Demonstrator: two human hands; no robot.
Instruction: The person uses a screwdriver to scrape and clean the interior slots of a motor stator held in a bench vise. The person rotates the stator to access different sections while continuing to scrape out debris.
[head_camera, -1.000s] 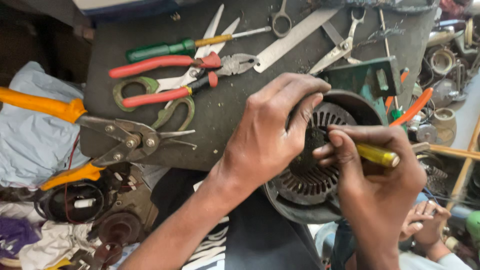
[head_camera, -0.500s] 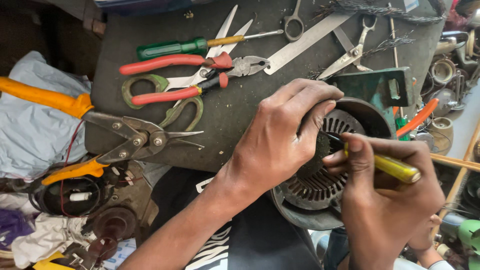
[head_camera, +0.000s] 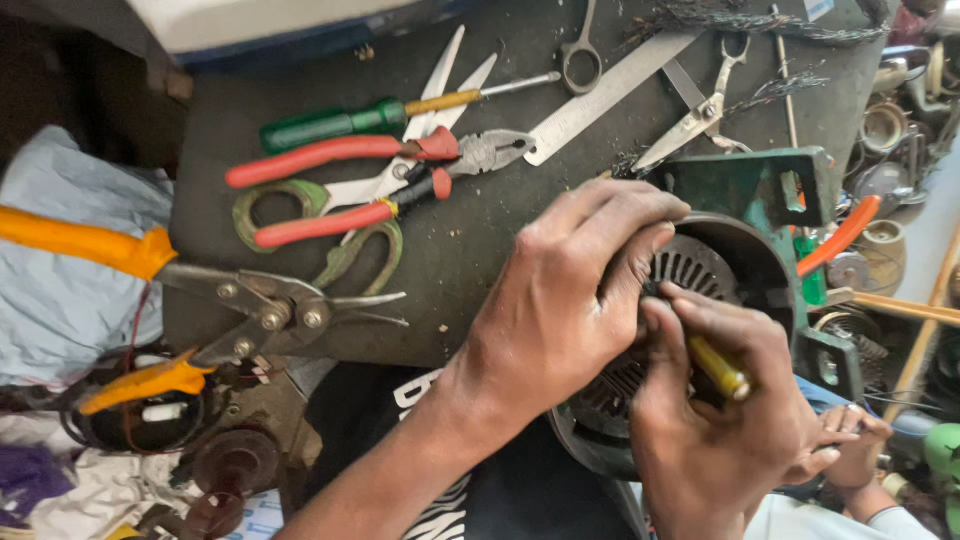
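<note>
Two hands working a yellow-handled tool into a round motor core at the bench edge.

Left hand (head_camera: 570, 300) clamps over the motor core (head_camera: 690, 275) at its 9 o'clock rim, fingers curled on the slotted ring; right hand (head_camera: 715, 420) is clenched around the tool (head_camera: 718, 368). The tool's long axis runs 4 to 10 o'clock, tip (hidden by fingers) aimed into the core. Best done with the core pinned firm and the tool worked slowly in line with the slots. Core sits at 3 o'clock of the pliers (head_camera: 390, 195), in a green housing (head_camera: 750, 185).
</note>
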